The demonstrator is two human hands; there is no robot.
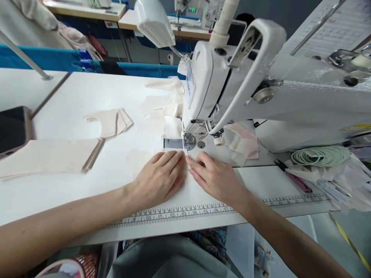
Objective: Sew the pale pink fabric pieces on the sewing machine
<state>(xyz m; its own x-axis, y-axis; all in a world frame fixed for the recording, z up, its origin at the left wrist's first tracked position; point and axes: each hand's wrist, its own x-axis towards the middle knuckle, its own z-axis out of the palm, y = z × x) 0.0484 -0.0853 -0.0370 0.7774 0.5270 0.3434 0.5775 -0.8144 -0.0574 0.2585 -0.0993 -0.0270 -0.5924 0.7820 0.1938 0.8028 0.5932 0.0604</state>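
A pale, thin fabric piece (pixel 189 177) lies just in front of the needle area of a white sewing machine (pixel 199 73). My left hand (pixel 162 175) bears on it with its fingers together, the tips at the fabric's edge and the thumb tucked under. From the other side my right hand (pixel 216 175) pinches the same edge, index finger and thumb close together. Both sets of fingertips nearly meet, a little short of the presser foot (pixel 187 139) and metal needle plate (pixel 173 143). The hands hide much of the fabric.
Cream fabric pieces (pixel 49 156) are stacked at left, beside a phone (pixel 14 129). More cut pieces (pixel 162 102) lie behind the needle. Pink pieces (pixel 246 143), purple-handled snips (pixel 298 181) and a green cord coil (pixel 320 156) are at right. A printed ruler (pixel 174 214) runs along the front edge.
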